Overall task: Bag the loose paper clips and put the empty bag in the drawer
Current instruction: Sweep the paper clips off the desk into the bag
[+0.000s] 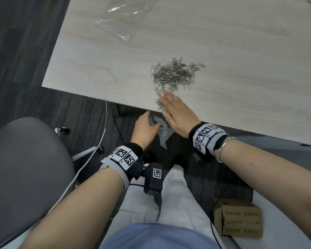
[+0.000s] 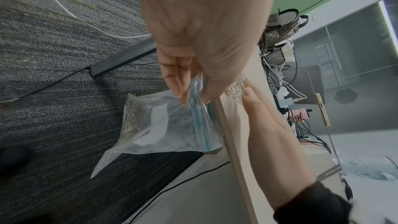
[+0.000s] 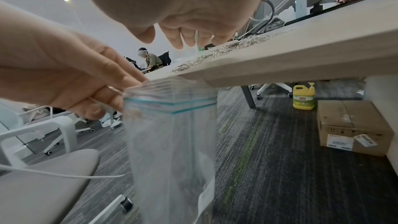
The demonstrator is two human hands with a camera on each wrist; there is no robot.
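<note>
Silver paper clips (image 1: 175,74) lie heaped on the pale wood desk (image 1: 241,51), near its front edge, with a thin trail running from the heap down to that edge. Right hand (image 1: 178,114) lies flat on the desk at the front edge, fingers straight and spread, fingertips (image 1: 164,95) touching the tail of the trail. Left hand (image 1: 144,131) sits just below the front edge, thumb and fingers pinching the rim of a clear zip bag (image 2: 163,125). Bag mouth is held up against the underside of the edge, directly under the trail; the bag hangs down toward the carpet. Some clips already sit at its bottom, per left wrist view. Second clear bag (image 1: 115,24) lies flat near the far left corner of the desk, well apart from the heap.
</note>
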